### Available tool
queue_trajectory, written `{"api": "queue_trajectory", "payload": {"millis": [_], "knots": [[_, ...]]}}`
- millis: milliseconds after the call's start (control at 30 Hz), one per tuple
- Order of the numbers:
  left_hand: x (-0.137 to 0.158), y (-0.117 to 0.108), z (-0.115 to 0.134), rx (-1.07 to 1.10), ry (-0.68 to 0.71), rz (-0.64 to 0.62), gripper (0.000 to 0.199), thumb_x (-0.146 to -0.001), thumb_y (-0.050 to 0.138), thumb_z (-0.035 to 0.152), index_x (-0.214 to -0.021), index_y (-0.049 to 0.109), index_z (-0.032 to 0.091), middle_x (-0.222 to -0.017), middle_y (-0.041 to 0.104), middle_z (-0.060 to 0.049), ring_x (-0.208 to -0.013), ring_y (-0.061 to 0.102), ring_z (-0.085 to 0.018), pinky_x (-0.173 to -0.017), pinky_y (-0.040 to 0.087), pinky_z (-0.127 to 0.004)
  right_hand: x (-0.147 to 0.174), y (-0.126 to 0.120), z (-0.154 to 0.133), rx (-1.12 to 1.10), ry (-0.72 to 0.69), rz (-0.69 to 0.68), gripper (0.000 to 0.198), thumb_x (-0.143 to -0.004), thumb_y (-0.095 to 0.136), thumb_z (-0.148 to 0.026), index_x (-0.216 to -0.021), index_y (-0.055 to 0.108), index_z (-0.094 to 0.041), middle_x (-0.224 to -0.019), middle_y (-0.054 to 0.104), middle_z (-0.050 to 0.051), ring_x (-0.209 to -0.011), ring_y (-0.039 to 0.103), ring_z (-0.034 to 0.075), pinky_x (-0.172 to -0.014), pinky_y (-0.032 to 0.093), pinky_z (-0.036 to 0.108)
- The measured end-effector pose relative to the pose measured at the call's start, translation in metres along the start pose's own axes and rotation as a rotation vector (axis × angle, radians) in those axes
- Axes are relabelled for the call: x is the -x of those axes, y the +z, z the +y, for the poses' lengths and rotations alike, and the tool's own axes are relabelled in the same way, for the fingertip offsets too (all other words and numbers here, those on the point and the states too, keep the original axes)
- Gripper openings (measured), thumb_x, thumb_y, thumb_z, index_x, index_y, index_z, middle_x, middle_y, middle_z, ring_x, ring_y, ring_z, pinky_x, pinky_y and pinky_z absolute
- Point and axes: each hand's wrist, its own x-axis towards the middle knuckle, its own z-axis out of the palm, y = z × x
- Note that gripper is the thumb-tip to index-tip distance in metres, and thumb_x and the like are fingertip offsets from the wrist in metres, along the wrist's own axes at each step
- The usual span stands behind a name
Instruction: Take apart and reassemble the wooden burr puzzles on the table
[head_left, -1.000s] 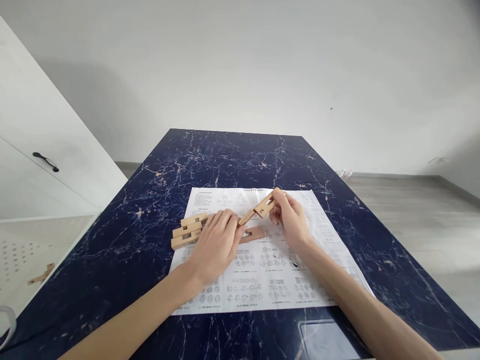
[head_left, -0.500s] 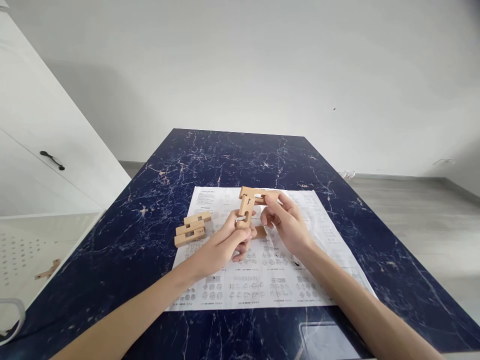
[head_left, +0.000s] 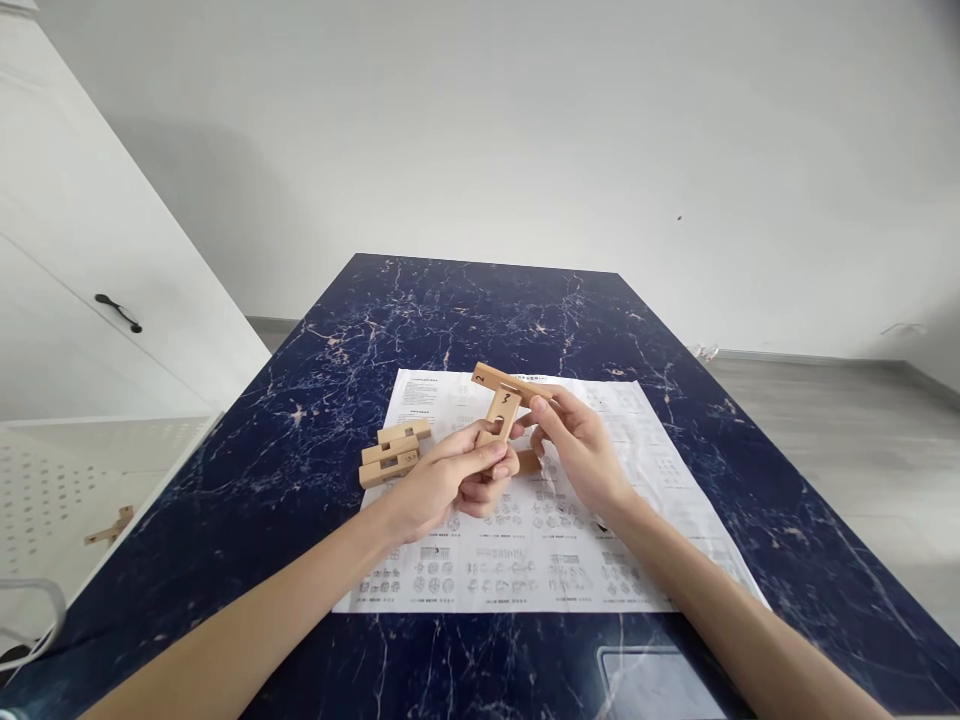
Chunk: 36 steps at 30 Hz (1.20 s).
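Over the middle of a printed instruction sheet (head_left: 420,400), my left hand (head_left: 469,470) is closed around a notched wooden puzzle piece (head_left: 504,408) marked 3. My right hand (head_left: 581,440) pinches the right end of another wooden puzzle piece (head_left: 491,376) marked 2. Piece 2 lies slantwise just beyond the top end of piece 3; whether they touch or interlock I cannot tell. One more wooden block (head_left: 529,462) rests on the sheet between my hands, partly hidden by my left fingers.
Several notched wooden pieces (head_left: 390,468) lie side by side at the sheet's left edge on the dark blue marbled table (head_left: 480,310). A smooth pale rectangle (head_left: 660,680) is at the near table edge. Left of the table, a wooden piece (head_left: 111,526) lies on a perforated white surface.
Piece 2 has turned in my right hand and now slants down to the right. Piece 3 has tilted to the right, and my left fingers cover more of its lower end.
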Motion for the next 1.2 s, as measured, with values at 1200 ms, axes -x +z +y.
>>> {"api": "queue_trajectory", "payload": {"millis": [1200], "knots": [[0.0008,-0.0086,0.0011,0.117,-0.011,-0.022,0.019,-0.108,0.055,0.025,-0.117,0.068,0.014,-0.076,0.04,0.005,-0.05,0.019,-0.005,-0.041,0.017,-0.018,0.0088,-0.0022,-0.0037,0.448,-0.193,0.005,0.029,-0.112,0.05,-0.04,-0.131,0.066,-0.026,-0.085,0.075,0.002,-0.066,0.072,0.019,-0.061,0.056,0.033]]}}
